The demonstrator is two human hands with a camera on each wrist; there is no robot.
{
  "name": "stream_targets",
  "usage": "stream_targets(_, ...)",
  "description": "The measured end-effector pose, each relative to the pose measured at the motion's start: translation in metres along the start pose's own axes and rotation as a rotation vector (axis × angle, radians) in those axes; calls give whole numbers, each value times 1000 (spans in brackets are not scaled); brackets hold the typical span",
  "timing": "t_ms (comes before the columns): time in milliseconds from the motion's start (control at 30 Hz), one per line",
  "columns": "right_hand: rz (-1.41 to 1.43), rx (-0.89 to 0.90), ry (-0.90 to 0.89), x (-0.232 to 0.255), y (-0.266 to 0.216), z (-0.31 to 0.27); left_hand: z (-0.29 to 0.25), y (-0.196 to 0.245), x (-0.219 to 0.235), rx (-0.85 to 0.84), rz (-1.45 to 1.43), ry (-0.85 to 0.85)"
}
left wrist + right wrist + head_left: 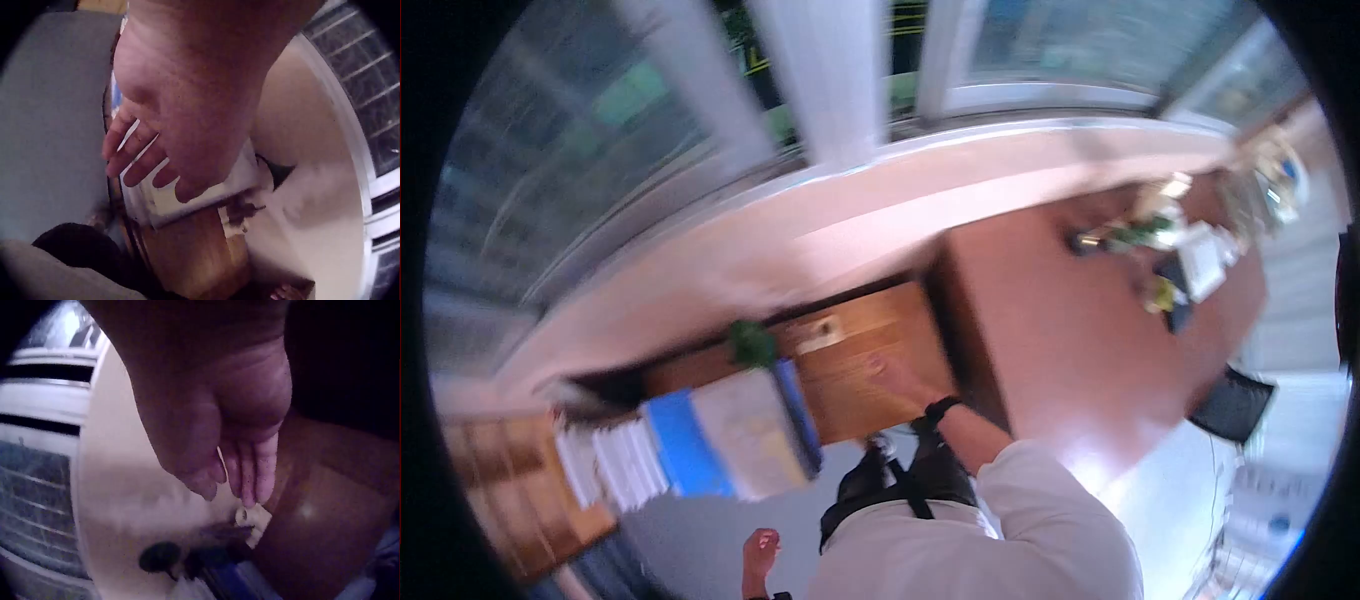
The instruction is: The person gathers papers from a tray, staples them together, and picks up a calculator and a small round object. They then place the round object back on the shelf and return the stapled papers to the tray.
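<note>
My right hand reaches out over the bare wooden top of a low cabinet by the wall. Its fingers are extended and hold nothing in the right wrist view. Beyond the fingertips is a small cream object with a round part on it. At the lower left of the head view my left hand hangs low, away from the furniture. In the left wrist view its fingers are loosely spread with nothing in them. A row of folders and papers stands beside the bare top.
A green plant is behind the folders, near the wall. To the right stands a higher reddish-brown desk with a white box and several small things at its far end. Windows run above the wall.
</note>
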State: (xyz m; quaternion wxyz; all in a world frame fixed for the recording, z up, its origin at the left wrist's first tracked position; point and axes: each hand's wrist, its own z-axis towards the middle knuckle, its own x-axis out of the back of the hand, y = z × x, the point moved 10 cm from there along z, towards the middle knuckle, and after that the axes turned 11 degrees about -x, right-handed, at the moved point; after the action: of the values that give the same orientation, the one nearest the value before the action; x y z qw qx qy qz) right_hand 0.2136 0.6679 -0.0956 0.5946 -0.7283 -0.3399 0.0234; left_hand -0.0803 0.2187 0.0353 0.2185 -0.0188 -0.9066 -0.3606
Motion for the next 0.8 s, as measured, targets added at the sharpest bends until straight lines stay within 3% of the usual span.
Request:
stream_targets(67, 395, -233, -205, 24, 32, -19, 34, 38, -31, -65, 28, -118)
stream_targets(100, 385, -232, -142, 74, 19, -34, 50, 54, -46, -78, 55, -147)
stream_targets(167, 557, -295, -68, 171, -59, -78, 80, 93, -80, -166, 63, -237)
stream_targets(233, 591, -276, 185, 265, -54, -93, 97, 121, -103, -220, 75, -295)
stream_targets(300, 549, -234, 489, 356, -26, -107, 115, 142, -123, -236, 219, -318)
stream_targets(333, 518, -215, 650, 396, -11, -113, 107, 180, -133, -302, 231, -321)
stream_targets(400, 175, -226, 920, 462, 18, -117, 108, 200, -142, -322, 208, -292)
stream_targets(467, 43, -307, 982, 503, 3, -119, 111, 204, -144, -329, 181, -252)
stream_targets(533, -161, -77, 1092, 531, 4, -98, 113, 195, -143, -320, 230, -264)
stream_targets(567, -149, -63, 1072, 541, -2, -88, 103, 205, -142, -311, 226, -239)
stream_targets(700, 557, 63, 715, 557, 2, -41, 80, 217, -131, -302, 327, -184)
stream_targets(767, 661, 30, 648, 561, 11, -28, 67, 210, -121, -302, 479, -131)
stream_targets(800, 657, 3, 593, 559, -3, -33, 45, 243, -126, -333, 486, -118)
